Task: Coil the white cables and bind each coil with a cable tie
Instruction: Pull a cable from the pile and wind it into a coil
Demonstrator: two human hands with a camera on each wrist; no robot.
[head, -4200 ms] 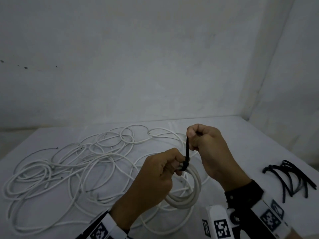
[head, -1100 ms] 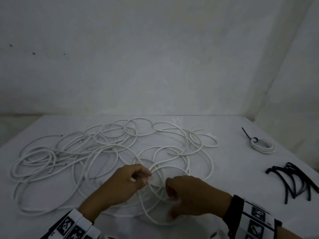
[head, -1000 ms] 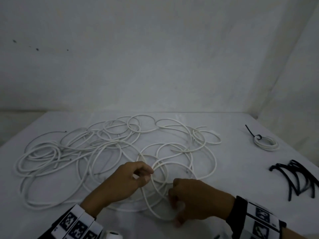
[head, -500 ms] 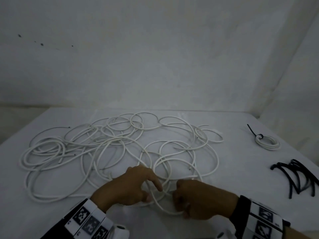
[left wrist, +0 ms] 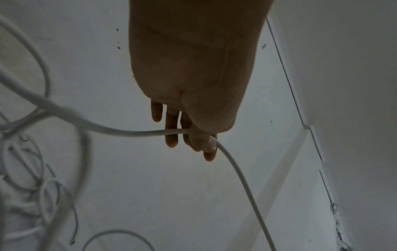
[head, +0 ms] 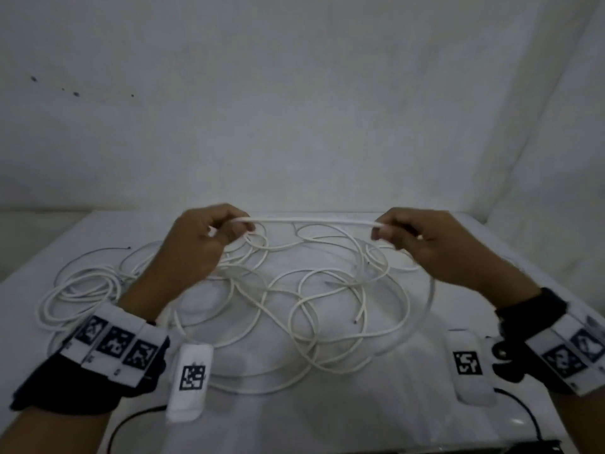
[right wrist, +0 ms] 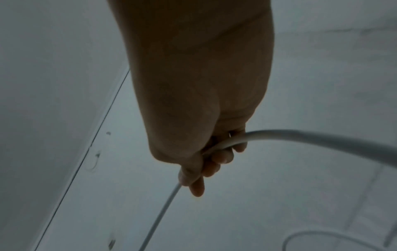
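While both hands are lifted over the table (head: 435, 417), the left hand (head: 196, 247) and right hand (head: 435, 247) are each pinching one cable (head: 311, 220), its taut span running level between them, tail looping down into the tangle (head: 294, 299) below

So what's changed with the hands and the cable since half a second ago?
Both hands rose off the table and moved apart: the left hand and right hand now pinch a white cable, stretching a length straight between them above the pile. Earlier they worked close together, low in the tangle. The loose cables stay spread on the table.
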